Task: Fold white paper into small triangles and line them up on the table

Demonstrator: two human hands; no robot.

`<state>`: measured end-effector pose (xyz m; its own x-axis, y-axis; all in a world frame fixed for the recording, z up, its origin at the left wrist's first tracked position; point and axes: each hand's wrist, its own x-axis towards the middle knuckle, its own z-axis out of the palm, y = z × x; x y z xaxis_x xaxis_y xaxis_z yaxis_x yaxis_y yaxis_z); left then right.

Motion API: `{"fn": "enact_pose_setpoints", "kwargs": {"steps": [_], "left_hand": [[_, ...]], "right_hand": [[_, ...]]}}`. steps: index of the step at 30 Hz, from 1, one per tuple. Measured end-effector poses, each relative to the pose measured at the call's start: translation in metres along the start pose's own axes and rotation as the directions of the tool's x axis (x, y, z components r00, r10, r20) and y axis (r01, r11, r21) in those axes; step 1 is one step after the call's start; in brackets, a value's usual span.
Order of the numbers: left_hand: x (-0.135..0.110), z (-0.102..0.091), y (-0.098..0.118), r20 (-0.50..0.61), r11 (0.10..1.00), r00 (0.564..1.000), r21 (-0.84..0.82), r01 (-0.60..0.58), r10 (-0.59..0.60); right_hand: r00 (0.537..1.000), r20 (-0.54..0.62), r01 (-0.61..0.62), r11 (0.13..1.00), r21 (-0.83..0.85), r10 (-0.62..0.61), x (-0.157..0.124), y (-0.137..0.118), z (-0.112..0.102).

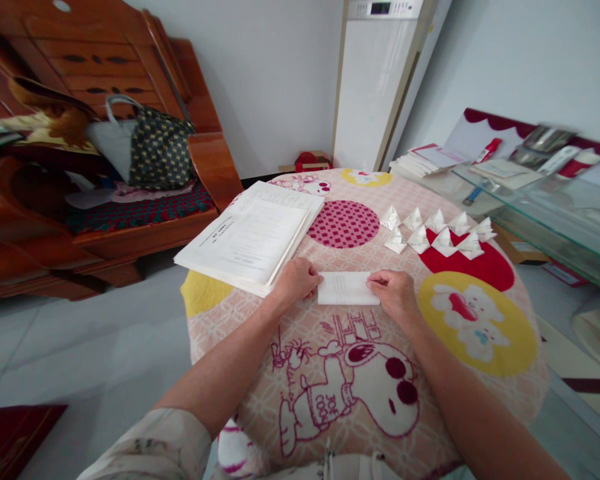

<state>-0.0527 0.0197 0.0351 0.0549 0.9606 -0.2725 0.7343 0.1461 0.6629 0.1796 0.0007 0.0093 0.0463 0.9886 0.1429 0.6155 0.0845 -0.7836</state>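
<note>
Paper strip (347,288) lies flat on the table (480,387), straight ahead of us, with its long axis running left to right across our view. We have one hand at each short end. Our left hand (295,280) covers the strip's left end and our right hand (395,293) its right end, and both touch it, neither nearer than the other. Both hands are curled, fingers bunched together and bent down onto the paper; whether the fingertips press it flat or pinch its edge we cannot tell. Up and to the left of the strip, just past our left hand, rests a stack of sheets (250,240). Up and to the right of the strip, a little apart from it, stands a cluster of small folded paper shapes (437,237).
</note>
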Motion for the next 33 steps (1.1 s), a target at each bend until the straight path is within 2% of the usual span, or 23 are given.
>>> {"fn": "enact_pose_setpoints", "kwargs": {"steps": [6, 26, 30, 33], "left_hand": [[-0.001, -0.002, 0.001, 0.016, 1.0, 1.0, 0.027, 0.006, -0.007], [-0.001, -0.002, 0.002, 0.028, 0.999, 0.999, -0.029, 0.026, -0.025], [0.001, 0.0, -0.001, 0.018, 0.998, 1.0, 0.058, -0.011, 0.01], [0.002, 0.003, -0.005, -0.097, 0.966, 0.988, 0.24, -0.095, 0.121]], "right_hand": [[1.0, -0.013, 0.005, 0.999, -0.037, -0.006, -0.001, -0.006, 0.0], [1.0, 0.019, -0.01, 0.997, -0.077, 0.012, -0.001, -0.014, -0.002], [1.0, 0.019, -0.01, 0.994, -0.107, 0.012, 0.0, -0.013, -0.002], [1.0, 0.025, -0.004, 0.992, -0.124, 0.007, 0.0, -0.013, -0.001]]}}
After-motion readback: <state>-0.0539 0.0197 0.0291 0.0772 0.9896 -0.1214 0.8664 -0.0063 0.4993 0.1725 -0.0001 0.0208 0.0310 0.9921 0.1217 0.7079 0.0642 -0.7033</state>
